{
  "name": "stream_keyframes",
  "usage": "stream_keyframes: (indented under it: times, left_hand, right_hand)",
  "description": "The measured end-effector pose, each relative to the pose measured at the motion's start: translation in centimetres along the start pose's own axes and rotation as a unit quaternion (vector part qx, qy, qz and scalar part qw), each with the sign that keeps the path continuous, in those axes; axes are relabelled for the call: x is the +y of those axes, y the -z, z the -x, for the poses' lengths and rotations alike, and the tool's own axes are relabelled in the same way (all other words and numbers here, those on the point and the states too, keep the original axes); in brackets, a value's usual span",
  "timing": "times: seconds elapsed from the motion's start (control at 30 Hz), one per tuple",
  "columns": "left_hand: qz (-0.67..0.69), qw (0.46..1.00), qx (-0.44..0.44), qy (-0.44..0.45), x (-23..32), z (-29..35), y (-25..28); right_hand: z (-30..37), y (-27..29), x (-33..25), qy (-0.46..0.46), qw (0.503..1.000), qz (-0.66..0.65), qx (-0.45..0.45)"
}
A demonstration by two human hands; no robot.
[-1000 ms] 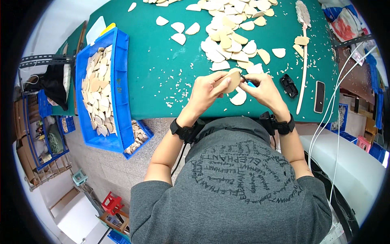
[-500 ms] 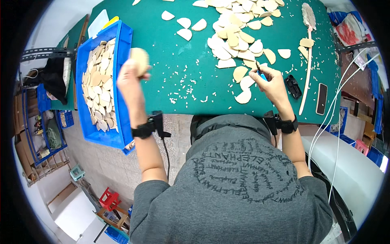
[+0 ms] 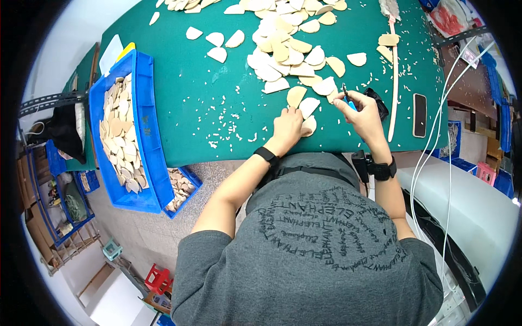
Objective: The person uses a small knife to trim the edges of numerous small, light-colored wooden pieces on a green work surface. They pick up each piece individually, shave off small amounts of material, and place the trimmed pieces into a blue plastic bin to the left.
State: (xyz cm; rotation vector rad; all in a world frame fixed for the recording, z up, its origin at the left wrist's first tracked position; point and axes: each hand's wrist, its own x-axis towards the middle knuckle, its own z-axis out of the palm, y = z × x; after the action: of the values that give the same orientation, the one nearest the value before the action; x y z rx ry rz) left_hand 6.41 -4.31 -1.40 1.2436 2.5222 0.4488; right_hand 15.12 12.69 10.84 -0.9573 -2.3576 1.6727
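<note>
My left hand [image 3: 286,126] rests on the green table [image 3: 217,98], its fingertips touching a tan heart-shaped wooden piece [image 3: 296,96] and close to a paler piece [image 3: 309,106]. My right hand [image 3: 363,112] grips a small blue-handled cutting tool [image 3: 348,98], blade pointing up toward the pile. A heap of pale and tan wooden pieces [image 3: 288,43] lies just beyond both hands. Another piece [image 3: 310,126] sits between my hands at the table's near edge.
A blue bin [image 3: 144,125] full of wooden pieces stands at the left, with a smaller blue bin [image 3: 182,187] below it. A long wooden strip [image 3: 393,76], a black phone [image 3: 420,114] and white cables [image 3: 435,146] lie at the right. Wood chips litter the table.
My left hand has swung back from over the blue bin, where it held a wooden piece, to the table by the pile, now without that piece. My right hand stayed put with the tool.
</note>
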Motion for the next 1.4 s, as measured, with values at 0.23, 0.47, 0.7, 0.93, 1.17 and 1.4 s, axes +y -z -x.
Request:
stream_keyframes:
  times: [0.23, 0.47, 0.7, 0.93, 1.17, 1.4]
  left_hand:
    - [0.432, 0.894, -0.076, 0.093, -1.4, -1.0, 2.8]
    - [0.592, 0.801, -0.002, 0.089, 0.1, 0.1, 10.3]
    - [0.539, 0.837, 0.041, 0.083, 0.3, 1.2, 12.2]
    - [0.505, 0.857, 0.053, 0.084, -0.1, 1.6, 13.5]
    - [0.514, 0.853, 0.062, 0.068, -0.9, 2.1, 14.4]
    - [0.499, 0.861, 0.066, 0.072, -1.5, 2.6, 15.1]
  right_hand:
    - [0.5, 0.3, 1.7, 0.003, 0.995, 0.072, -0.073]
    - [-0.4, -0.8, -0.4, 0.049, 0.990, 0.068, -0.115]
    - [-1.0, -1.8, -2.3, 0.098, 0.986, 0.082, -0.110]
    - [-1.1, -2.5, -2.3, 0.145, 0.977, 0.112, -0.105]
    - [-0.7, -3.3, -4.2, 0.152, 0.978, 0.102, -0.100]
    - [-0.7, -4.1, -4.3, 0.169, 0.974, 0.120, -0.095]
